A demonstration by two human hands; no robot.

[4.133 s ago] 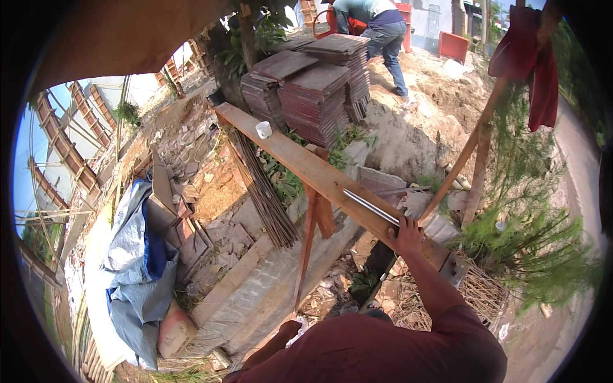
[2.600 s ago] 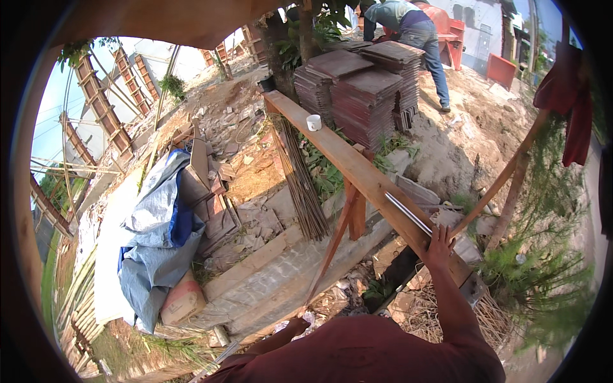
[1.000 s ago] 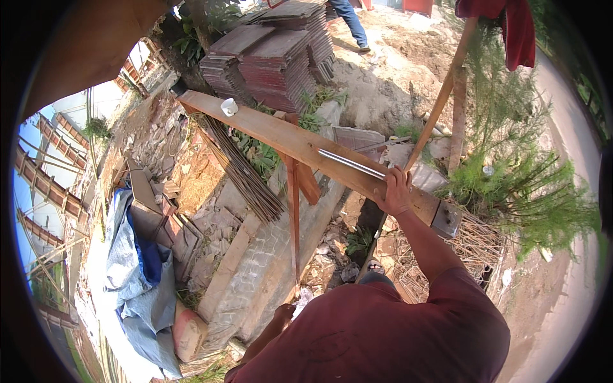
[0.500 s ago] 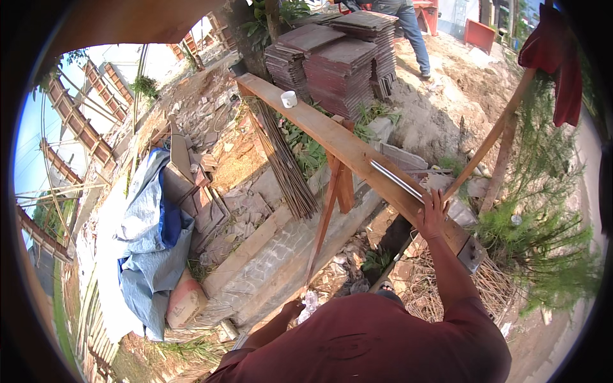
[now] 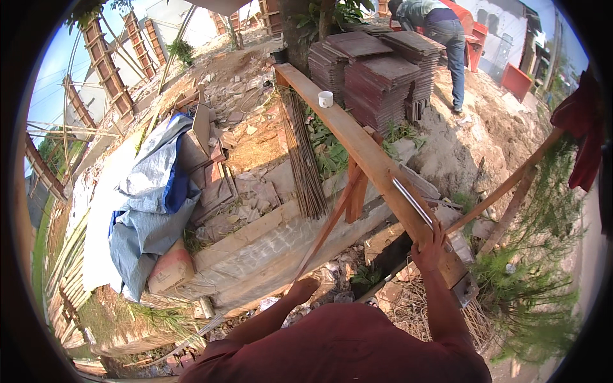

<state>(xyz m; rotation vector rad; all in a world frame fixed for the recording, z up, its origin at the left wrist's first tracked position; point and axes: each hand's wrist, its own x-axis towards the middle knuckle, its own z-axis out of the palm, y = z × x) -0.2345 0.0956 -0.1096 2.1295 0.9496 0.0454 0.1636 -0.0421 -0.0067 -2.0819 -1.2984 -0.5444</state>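
A long wooden plank [image 5: 377,156] slants from the upper middle toward my right side, with a shiny metal bar [image 5: 412,199] lying along it. My right hand [image 5: 429,250] is closed over the bar's near end, at the plank's edge. A dark metal block [image 5: 465,290] sits at the plank's near end. My left hand [image 5: 301,291] hangs low, left of my body, near the foot of a slanting wooden brace [image 5: 329,234]. Its fingers are curled together; whether anything is in them is hidden. A white cup [image 5: 325,99] stands farther up the plank.
Stacked reddish tiles [image 5: 380,83] rise behind the plank. A bundle of thin rods [image 5: 303,159] leans under it. To the left, a blue-grey tarp [image 5: 150,198] lies near a paper sack [image 5: 171,271]. Someone in jeans [image 5: 453,57] bends over at the back right. Rubble fills the ditch below.
The view has swung, showing the scene shifted. My right hand's fingers have drawn closer together on the bar. Clear plastic seen beside my left hand before no longer shows there.
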